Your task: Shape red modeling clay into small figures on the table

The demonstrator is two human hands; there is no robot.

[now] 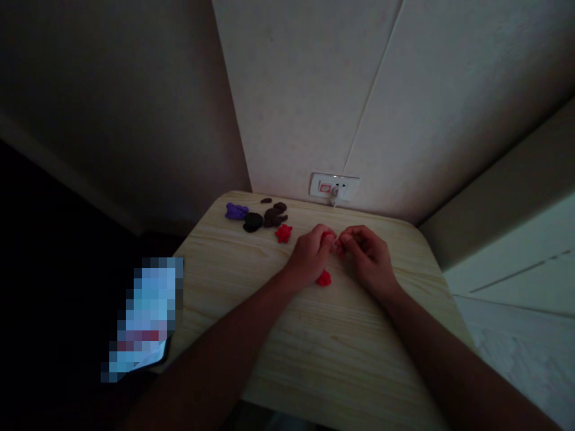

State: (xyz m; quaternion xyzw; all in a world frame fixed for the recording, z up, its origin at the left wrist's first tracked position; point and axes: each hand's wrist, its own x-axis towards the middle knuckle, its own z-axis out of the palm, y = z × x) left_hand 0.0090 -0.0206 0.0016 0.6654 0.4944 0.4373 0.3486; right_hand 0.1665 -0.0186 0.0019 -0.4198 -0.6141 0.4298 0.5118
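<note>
Pinching a bit of red modelling clay (331, 238) with the left hand (309, 256) and the right hand (366, 258) right now, both reaching in over the middle of the tabletop (233, 287) and nearly meeting. Fingers (347, 238) on both sides curling inward and grasping that same bit from either end, so clenched rather than released. Having a hard time making out the exact grip though, with the lighting being pretty dim and the fingertips covering most of the clay.

Lying just below the hands, on the near side, a red clay lump (323, 278) sitting close to the left hand, not being held by either hand. Lying further left and toward the far edge, a red clay star (283, 233), looking like the neatest shape of the bunch. Also gathering up there, left of the star, 3 dark brown clay pieces (253, 222) and a purple clay piece (236, 211), all well apart from both hands.

Sitting on the far wall, just past the tabletop, a wall socket (335, 187) with something plugged in. Showing up left of the tabletop, a pixelated blue object (146, 317), too blurred to identify.
</note>
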